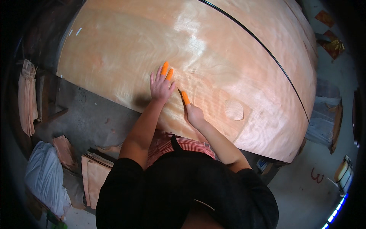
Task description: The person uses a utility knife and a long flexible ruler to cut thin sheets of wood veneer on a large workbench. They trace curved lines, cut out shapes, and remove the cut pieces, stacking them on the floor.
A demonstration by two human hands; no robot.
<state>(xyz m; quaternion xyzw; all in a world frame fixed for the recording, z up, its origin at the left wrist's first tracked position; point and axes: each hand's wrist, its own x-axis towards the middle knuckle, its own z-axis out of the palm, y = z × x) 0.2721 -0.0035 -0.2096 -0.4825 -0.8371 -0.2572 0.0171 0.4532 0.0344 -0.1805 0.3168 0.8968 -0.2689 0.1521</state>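
Observation:
A broad sheet of pale wood veneer [126,49], bent by the lens, lies in front of me. My left hand [161,88] rests flat on it with fingers spread; two fingers wear orange finger covers. Just to its right, my right hand [194,113] is low on the sheet, one orange-covered finger stretched forward and the others curled out of sight. At that fingertip shows a thin dark sliver [180,91], perhaps a blade; its grip is hidden. A small rounded veneer piece [234,110] lies right of my right hand.
A long thin black strip [263,42] crosses the sheet's right half. Veneer bundles [27,97] stand at the left, with stacked sheets [93,179] and a grey-white plastic bag [45,177] below. Plastic-wrapped material [322,114] sits on the floor at the right.

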